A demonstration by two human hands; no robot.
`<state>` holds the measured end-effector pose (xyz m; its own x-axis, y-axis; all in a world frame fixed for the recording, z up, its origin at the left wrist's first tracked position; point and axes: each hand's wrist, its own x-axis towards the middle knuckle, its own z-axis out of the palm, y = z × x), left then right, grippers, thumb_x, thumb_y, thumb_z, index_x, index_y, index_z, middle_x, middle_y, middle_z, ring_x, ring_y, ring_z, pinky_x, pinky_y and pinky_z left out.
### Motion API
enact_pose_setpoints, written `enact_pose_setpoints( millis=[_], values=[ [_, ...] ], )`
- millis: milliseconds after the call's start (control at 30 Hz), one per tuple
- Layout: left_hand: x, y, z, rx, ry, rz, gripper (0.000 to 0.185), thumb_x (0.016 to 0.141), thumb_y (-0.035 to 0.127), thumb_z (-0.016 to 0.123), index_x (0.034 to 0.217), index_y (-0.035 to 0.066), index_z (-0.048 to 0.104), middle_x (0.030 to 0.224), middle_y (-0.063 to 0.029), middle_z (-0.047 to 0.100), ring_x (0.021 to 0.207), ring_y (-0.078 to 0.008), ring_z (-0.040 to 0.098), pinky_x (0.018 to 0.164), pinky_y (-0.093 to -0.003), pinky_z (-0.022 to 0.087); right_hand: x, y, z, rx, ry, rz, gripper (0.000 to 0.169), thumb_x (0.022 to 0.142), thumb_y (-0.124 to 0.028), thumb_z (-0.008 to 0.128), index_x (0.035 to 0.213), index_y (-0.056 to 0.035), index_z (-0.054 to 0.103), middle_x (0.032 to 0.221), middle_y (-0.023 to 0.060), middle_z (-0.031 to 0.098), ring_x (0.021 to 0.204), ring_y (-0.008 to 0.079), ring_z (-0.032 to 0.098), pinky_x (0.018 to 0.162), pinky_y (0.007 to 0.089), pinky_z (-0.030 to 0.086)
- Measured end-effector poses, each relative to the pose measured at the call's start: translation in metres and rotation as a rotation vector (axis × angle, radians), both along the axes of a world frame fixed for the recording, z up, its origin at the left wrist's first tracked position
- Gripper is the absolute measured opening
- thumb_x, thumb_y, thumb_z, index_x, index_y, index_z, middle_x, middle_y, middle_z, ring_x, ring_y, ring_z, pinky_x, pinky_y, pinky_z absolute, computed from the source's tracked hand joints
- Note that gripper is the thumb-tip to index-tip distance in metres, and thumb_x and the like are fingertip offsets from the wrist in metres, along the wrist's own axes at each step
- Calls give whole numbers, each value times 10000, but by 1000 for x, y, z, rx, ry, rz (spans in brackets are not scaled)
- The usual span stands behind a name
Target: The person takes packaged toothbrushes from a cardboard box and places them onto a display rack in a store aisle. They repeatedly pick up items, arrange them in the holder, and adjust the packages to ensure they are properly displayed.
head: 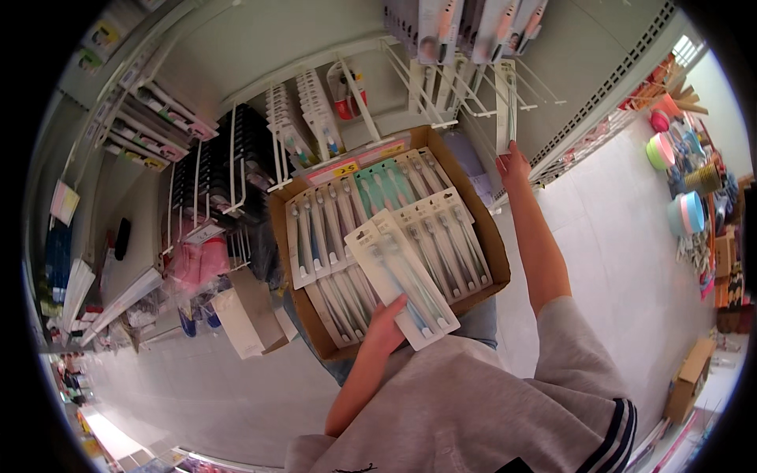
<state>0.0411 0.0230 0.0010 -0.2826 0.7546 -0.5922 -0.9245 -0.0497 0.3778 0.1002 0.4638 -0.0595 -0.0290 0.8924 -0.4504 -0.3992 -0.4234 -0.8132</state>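
Note:
My left hand point(387, 325) holds a few toothbrush blister packs point(408, 284) over a cardboard box point(500, 254). Rows of packaged toothbrushes point(322, 224) fill the box, among them a green-backed group point(383, 186). My right hand point(513, 162) is stretched out to the upper right, gripping the lower end of one narrow toothbrush pack point(505, 112). That pack stands upright among the white wire display hooks point(482, 109); whether its top hangs on a hook cannot be told.
Carded packs point(437, 29) hang above the hooks. Left of the box are small carded goods point(301, 118), black-backed packs point(198, 177) and an open white carton point(242, 319). A perforated shelf upright point(597, 94) runs right of my right hand. Coloured tubs point(686, 213) stand across the aisle.

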Motion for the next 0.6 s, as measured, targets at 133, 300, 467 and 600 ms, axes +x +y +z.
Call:
enact_pose_setpoints(
  millis=[133, 300, 467, 600],
  values=[
    [0, 1, 0, 12, -12, 22, 453, 872, 118, 575, 1283, 53, 398, 1211, -111, 530, 1106, -277, 531, 938, -454, 443, -21, 25, 8, -6, -95, 78, 306, 837, -241, 635, 1066, -66, 532, 979, 77, 567, 873, 209, 587, 683, 319, 531],
    [1, 4, 7, 19, -5, 31, 451, 868, 117, 581, 1278, 56, 403, 1212, -114, 531, 1106, -282, 531, 934, -459, 446, -13, 5, 21, 83, -159, 454, 389, 854, -193, 570, 1217, -71, 504, 1090, 99, 553, 946, 231, 588, 805, 363, 503],
    [0, 0, 8, 24, -56, 32, 434, 868, 119, 581, 1263, 49, 417, 1190, -108, 540, 1088, -276, 544, 910, -460, 462, 24, -97, 71, 363, -288, 540, 332, 871, -210, 549, 1152, -33, 554, 1024, 70, 610, 920, 170, 586, 772, 309, 478],
    [0, 3, 2, 114, -42, -5, 408, 865, 110, 580, 1240, 41, 434, 1169, -109, 548, 1064, -270, 558, 897, -445, 473, 52, -205, 111, 444, -396, 723, 218, 891, -169, 534, 1029, -10, 592, 982, 67, 625, 811, 121, 579, 674, 247, 470]
  ],
)
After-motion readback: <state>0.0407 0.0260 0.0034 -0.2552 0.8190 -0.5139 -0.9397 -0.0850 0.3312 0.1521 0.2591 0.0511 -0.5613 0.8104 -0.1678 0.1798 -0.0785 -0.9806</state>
